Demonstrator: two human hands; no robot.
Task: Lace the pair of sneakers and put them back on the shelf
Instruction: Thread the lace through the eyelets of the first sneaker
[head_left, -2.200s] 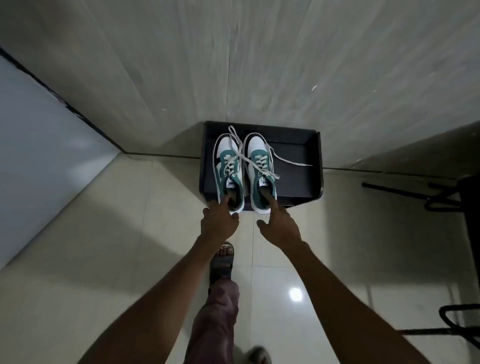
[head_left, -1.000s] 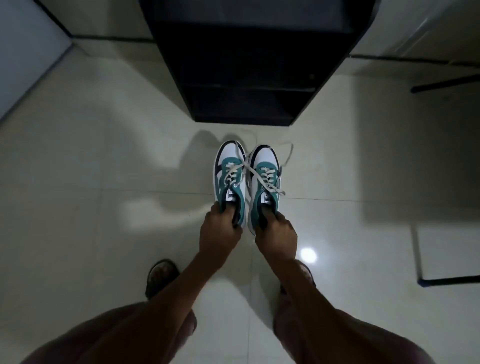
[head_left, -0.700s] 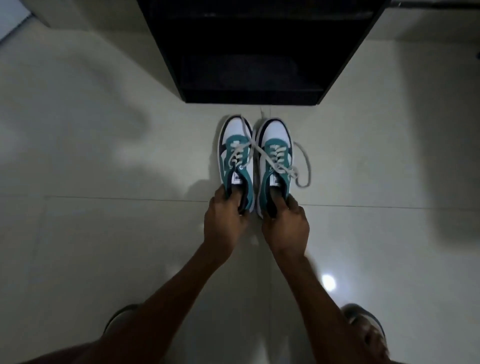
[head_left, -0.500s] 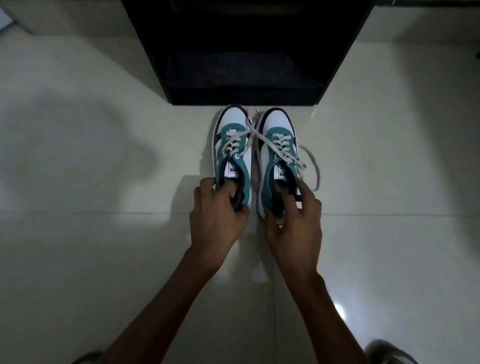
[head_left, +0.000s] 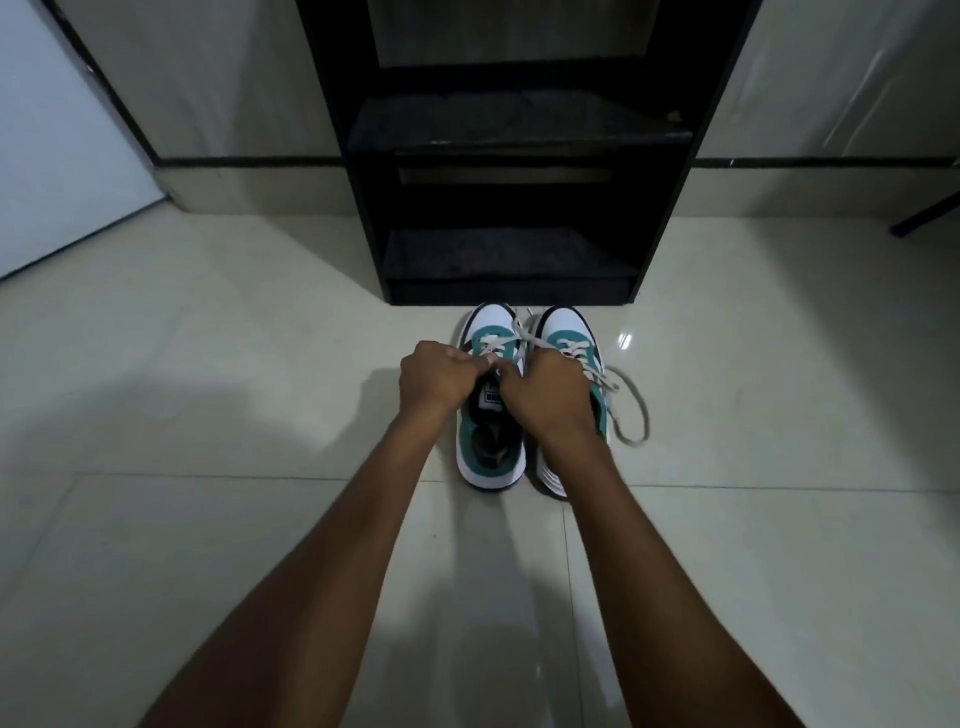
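Note:
Two teal and white sneakers stand side by side on the tiled floor, toes toward the shelf. The left sneaker (head_left: 488, 441) shows its open heel and tongue label. My right forearm covers much of the right sneaker (head_left: 569, 325). My left hand (head_left: 439, 379) and my right hand (head_left: 550, 395) meet over the left sneaker's laces, fingers pinched on the white lace. A loose lace loop (head_left: 631, 410) lies on the floor right of the right sneaker. The black shelf (head_left: 519, 130) stands just beyond the toes.
The black shelf unit has two dark shelves and open compartments. A white door panel (head_left: 57, 156) is at the far left. A dark bar (head_left: 924, 213) crosses the floor at the right edge. Glossy pale tiles (head_left: 208, 389) surround the shoes.
The sneakers came off the shelf top and now stand on the floor in front of it. Both hands left the heels and moved forward onto the left sneaker's laces.

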